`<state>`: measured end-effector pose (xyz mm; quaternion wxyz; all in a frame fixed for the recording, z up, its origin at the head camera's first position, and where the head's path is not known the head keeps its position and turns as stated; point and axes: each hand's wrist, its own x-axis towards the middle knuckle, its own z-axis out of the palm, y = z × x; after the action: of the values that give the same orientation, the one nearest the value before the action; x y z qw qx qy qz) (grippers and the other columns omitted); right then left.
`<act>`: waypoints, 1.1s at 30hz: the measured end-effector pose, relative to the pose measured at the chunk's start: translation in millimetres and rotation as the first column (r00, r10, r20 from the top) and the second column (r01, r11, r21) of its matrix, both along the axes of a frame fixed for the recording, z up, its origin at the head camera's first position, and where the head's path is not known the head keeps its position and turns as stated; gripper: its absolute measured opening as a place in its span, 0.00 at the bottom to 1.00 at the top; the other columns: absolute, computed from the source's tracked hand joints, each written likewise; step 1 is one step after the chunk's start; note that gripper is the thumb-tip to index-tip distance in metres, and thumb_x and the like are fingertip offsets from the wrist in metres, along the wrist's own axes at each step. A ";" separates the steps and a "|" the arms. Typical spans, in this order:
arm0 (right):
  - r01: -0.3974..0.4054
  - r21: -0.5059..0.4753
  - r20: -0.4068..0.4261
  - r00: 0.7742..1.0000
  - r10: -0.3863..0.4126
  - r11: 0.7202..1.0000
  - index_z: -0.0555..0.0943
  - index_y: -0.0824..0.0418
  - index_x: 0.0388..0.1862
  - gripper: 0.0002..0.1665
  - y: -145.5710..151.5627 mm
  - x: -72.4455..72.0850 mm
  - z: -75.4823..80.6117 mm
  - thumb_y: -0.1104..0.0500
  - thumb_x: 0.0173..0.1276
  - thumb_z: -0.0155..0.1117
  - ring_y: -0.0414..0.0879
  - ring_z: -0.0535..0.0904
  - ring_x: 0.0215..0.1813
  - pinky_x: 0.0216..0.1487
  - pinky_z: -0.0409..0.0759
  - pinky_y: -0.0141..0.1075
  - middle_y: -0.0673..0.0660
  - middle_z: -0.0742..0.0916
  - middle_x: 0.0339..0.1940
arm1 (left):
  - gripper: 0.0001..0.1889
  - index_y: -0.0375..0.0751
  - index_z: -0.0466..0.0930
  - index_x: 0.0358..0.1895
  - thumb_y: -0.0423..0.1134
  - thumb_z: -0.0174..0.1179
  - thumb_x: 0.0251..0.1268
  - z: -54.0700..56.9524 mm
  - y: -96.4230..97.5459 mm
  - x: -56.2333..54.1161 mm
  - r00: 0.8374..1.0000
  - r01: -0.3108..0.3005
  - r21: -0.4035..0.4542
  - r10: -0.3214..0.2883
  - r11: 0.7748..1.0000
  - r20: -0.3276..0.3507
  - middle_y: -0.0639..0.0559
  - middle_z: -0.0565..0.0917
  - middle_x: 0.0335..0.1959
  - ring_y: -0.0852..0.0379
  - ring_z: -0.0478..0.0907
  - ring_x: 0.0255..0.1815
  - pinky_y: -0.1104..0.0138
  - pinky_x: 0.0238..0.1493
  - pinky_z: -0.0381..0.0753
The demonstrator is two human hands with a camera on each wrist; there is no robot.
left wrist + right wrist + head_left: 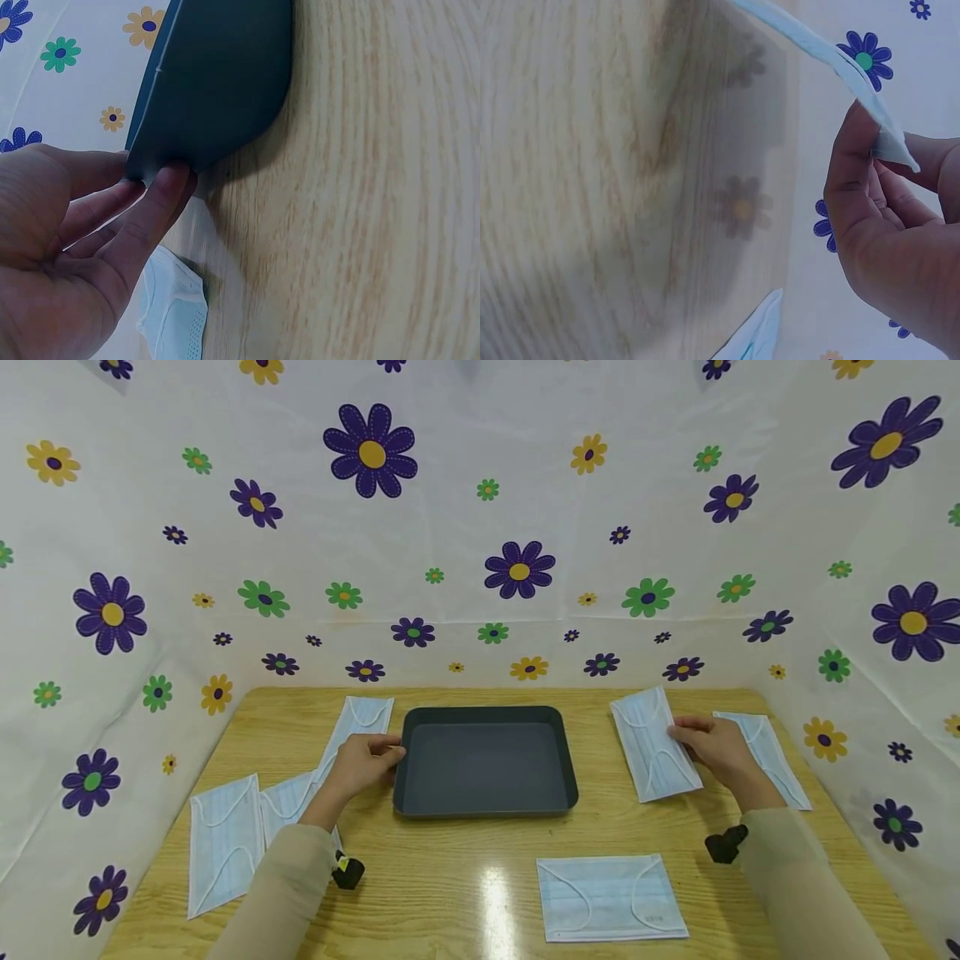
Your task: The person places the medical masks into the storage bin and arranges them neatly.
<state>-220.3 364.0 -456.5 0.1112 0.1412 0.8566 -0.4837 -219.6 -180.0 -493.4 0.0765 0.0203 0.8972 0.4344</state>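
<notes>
A dark grey rectangular tray [483, 770] lies on the wooden table. At its left rim, my left hand [363, 768] pinches the edge between thumb and fingers; the left wrist view shows this hand [97, 225] gripping the tray's wall [217, 82]. To the tray's right, my right hand [722, 752] holds a light blue face mask [647, 747] by its right edge. Seen edge-on in the right wrist view, that mask [840, 64] is pinched between thumb and fingers and stands off the table.
Another mask [772, 760] lies partly behind the right hand. One mask [611, 897] rests near the front. On the left are a flat mask [225, 839], a partly hidden mask [288, 800] beside it, and one [363, 718] farther back. A flowered cloth [450, 527] surrounds the wooden table [442, 885].
</notes>
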 end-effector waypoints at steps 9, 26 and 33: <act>-0.053 -0.023 -0.019 0.998 0.052 0.998 0.67 0.74 0.78 0.39 -11.2 -0.3 11.5 0.47 0.83 0.58 0.44 0.78 0.61 0.48 0.80 0.21 0.72 0.72 0.76 | 0.19 0.35 0.85 0.64 0.41 0.63 0.78 -0.1 -0.4 -0.3 1.000 -0.003 -0.006 0.003 1.000 0.006 0.37 0.90 0.52 0.44 0.88 0.51 0.53 0.52 0.86; -0.102 -0.056 -0.040 0.994 0.100 0.993 0.67 0.72 0.78 0.37 -35.1 -2.8 29.3 0.49 0.83 0.58 0.49 0.78 0.63 0.52 0.83 0.23 0.71 0.74 0.75 | 0.19 0.33 0.84 0.64 0.41 0.63 0.78 2.5 1.7 -0.2 1.000 -0.007 0.026 0.007 1.000 0.012 0.38 0.91 0.49 0.49 0.89 0.44 0.61 0.46 0.86; -0.142 -0.087 -0.059 0.989 0.137 0.986 0.69 0.72 0.76 0.35 -46.8 -2.2 38.6 0.51 0.82 0.60 0.40 0.80 0.53 0.50 0.83 0.25 0.67 0.78 0.70 | 0.18 0.32 0.85 0.63 0.40 0.63 0.78 0.7 0.7 0.6 1.000 0.001 0.024 -0.001 1.000 0.002 0.37 0.91 0.48 0.49 0.90 0.42 0.60 0.46 0.86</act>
<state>-222.5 317.2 -417.9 0.1284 0.0626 0.8442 -0.5167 -219.0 -179.3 -492.8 0.0776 0.0212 0.8918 0.4452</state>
